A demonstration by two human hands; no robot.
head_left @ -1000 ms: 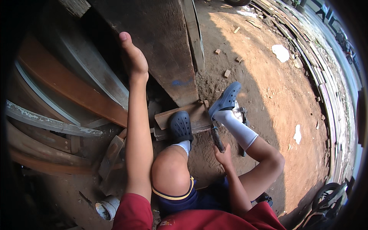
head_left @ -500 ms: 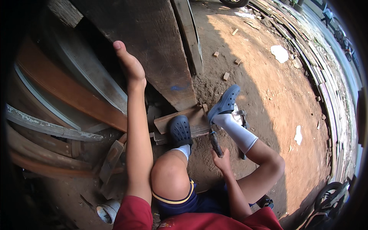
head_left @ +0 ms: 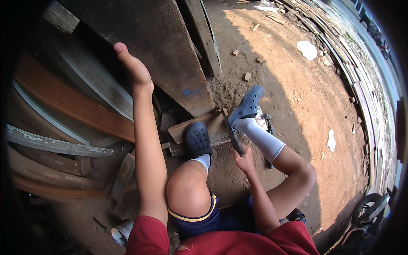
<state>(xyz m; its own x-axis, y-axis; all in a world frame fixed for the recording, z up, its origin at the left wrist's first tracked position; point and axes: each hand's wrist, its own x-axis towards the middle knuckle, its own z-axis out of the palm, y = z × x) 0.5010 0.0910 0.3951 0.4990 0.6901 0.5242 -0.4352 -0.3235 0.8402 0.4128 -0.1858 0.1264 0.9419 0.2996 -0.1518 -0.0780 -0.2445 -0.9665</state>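
Observation:
My left hand (head_left: 136,68) reaches forward to the left edge of a wide, dark wooden plank (head_left: 157,46) that slants up from the ground. Its thumb lies along that edge; the other fingers are hidden. Between my legs, my right hand (head_left: 244,159) is closed round the dark handle of a bladed tool (head_left: 236,143). The narrow blade runs forward beside my right clog, near the plank's lower end, and its exact kind is unclear. My left clog (head_left: 198,138) presses on a short wooden board (head_left: 176,131) below the plank.
A hammer (head_left: 267,121) lies partly hidden behind my right shin. Several curved-looking boards (head_left: 72,102) lean at the left. Small wood blocks (head_left: 247,76) are scattered on the dirt ahead. Stacked strips (head_left: 361,91) line the right, and a wheel (head_left: 365,208) stands at lower right.
My right hand and the tool have moved forward, away from me, along my right clog. The left hand keeps its place at the plank's edge. The whole view has shifted slightly.

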